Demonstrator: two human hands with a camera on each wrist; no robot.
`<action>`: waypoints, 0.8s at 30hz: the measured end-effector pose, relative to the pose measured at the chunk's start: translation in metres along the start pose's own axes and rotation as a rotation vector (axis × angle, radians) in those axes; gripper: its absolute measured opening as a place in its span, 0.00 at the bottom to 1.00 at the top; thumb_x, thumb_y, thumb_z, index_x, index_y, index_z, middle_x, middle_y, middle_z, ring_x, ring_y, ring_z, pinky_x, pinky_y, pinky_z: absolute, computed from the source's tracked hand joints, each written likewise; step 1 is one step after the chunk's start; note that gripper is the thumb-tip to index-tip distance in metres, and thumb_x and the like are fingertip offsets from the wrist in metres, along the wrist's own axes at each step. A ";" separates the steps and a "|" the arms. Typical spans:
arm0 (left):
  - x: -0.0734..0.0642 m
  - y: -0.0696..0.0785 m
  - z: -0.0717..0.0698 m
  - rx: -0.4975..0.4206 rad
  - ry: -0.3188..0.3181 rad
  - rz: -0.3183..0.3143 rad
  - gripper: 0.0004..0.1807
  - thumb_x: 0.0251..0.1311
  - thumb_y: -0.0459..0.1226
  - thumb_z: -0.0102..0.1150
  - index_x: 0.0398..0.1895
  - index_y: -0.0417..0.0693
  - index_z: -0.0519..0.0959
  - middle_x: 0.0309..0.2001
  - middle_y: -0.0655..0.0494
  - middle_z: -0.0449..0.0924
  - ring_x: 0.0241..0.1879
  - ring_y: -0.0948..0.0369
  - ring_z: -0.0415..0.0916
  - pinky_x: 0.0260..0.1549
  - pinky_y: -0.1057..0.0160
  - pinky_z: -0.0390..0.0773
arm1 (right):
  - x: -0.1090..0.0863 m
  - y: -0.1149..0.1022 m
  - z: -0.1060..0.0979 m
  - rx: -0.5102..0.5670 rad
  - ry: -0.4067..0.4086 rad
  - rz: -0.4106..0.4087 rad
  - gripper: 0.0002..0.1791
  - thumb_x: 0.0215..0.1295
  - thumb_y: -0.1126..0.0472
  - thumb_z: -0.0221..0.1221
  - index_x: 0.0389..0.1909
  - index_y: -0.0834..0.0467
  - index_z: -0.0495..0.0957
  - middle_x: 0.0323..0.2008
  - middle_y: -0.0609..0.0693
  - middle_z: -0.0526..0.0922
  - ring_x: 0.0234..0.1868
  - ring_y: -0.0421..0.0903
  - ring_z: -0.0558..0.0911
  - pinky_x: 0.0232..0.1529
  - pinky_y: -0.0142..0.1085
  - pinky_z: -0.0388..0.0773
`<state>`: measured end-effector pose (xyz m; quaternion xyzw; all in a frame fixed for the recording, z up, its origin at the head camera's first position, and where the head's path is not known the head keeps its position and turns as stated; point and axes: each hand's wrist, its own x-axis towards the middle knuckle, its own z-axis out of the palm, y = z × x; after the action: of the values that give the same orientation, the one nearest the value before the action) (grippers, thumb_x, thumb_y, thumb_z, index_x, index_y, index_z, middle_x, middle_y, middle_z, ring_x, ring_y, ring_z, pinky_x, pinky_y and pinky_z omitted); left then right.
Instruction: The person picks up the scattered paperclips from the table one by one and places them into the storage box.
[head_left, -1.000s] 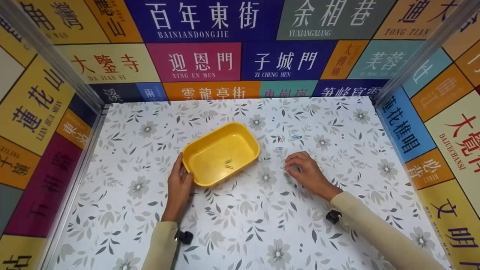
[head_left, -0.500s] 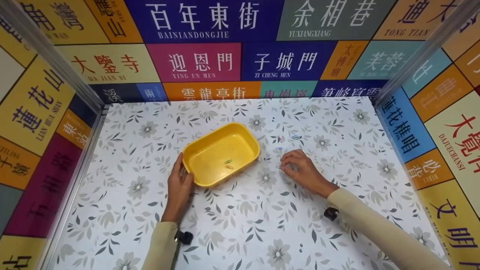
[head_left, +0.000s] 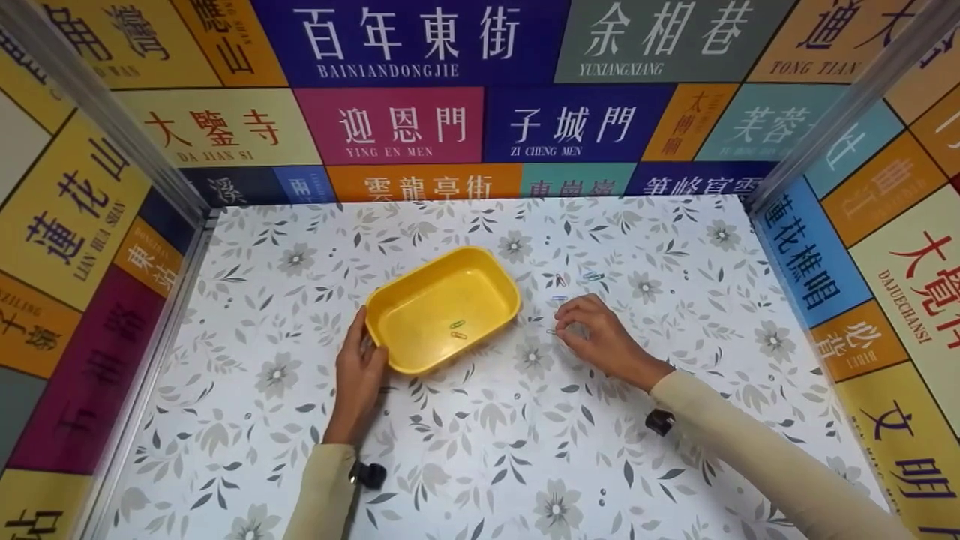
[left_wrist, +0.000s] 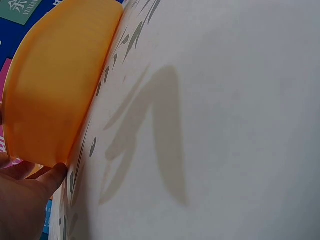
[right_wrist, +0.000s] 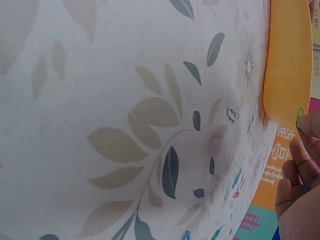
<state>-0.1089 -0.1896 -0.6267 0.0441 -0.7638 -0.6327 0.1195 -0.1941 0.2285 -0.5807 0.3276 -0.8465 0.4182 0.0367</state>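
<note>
My left hand [head_left: 361, 371] grips the near-left end of a yellow plastic tray [head_left: 424, 304], thumb on the near side and fingers on the far side. In the left wrist view, the thumb [left_wrist: 56, 175] presses the tray's lower corner. A green paper clip [head_left: 457, 324] and an orange paper clip [head_left: 458, 335] lie inside the tray. To the right of the tray, my right hand [head_left: 604, 341] pinches a small paper clip [right_wrist: 300, 120] between thumb and forefinger; it looks green in the right wrist view. The other fingers of that hand are curled.
Loose paper clips lie beyond the right hand: a red one [head_left: 560, 280], a blue one [head_left: 559, 298] and a bluish-green cluster [head_left: 592, 276]. A flower-patterned cloth [head_left: 465, 450] covers the table. Colourful panels [head_left: 390, 124] with lettering stand at the back and both sides.
My right hand has moved slightly left and away from me, the pinched paper clip moving with it. The left hand and the tray have stayed in place.
</note>
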 end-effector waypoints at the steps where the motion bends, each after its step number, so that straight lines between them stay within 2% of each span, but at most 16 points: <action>1: 0.000 0.000 0.000 -0.001 -0.001 0.001 0.41 0.74 0.25 0.52 0.89 0.39 0.54 0.87 0.46 0.59 0.84 0.48 0.59 0.81 0.48 0.65 | 0.001 -0.001 0.000 0.005 -0.005 -0.004 0.04 0.70 0.72 0.71 0.36 0.61 0.88 0.49 0.57 0.86 0.55 0.55 0.79 0.61 0.33 0.75; 7: 0.000 -0.001 0.000 -0.006 0.000 -0.009 0.41 0.74 0.25 0.51 0.90 0.40 0.54 0.87 0.47 0.58 0.84 0.49 0.59 0.82 0.49 0.65 | 0.007 -0.004 -0.001 -0.001 -0.027 -0.021 0.03 0.70 0.72 0.71 0.36 0.62 0.88 0.49 0.57 0.86 0.55 0.55 0.79 0.61 0.36 0.75; 15: -0.001 -0.003 -0.001 -0.006 0.005 -0.008 0.42 0.74 0.25 0.51 0.90 0.41 0.54 0.87 0.48 0.58 0.85 0.49 0.59 0.82 0.49 0.65 | 0.018 -0.012 -0.002 -0.043 -0.104 0.038 0.04 0.73 0.69 0.70 0.36 0.61 0.88 0.51 0.53 0.86 0.57 0.53 0.78 0.64 0.47 0.77; 24: 0.000 -0.005 0.000 0.002 0.005 0.022 0.42 0.73 0.24 0.52 0.89 0.38 0.54 0.86 0.45 0.60 0.84 0.48 0.61 0.80 0.50 0.68 | 0.028 -0.014 0.002 -0.051 -0.119 -0.002 0.04 0.73 0.70 0.69 0.36 0.61 0.88 0.51 0.58 0.86 0.55 0.54 0.77 0.61 0.48 0.76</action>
<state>-0.1096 -0.1910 -0.6310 0.0372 -0.7646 -0.6305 0.1283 -0.2072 0.2065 -0.5629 0.3515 -0.8572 0.3764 -0.0050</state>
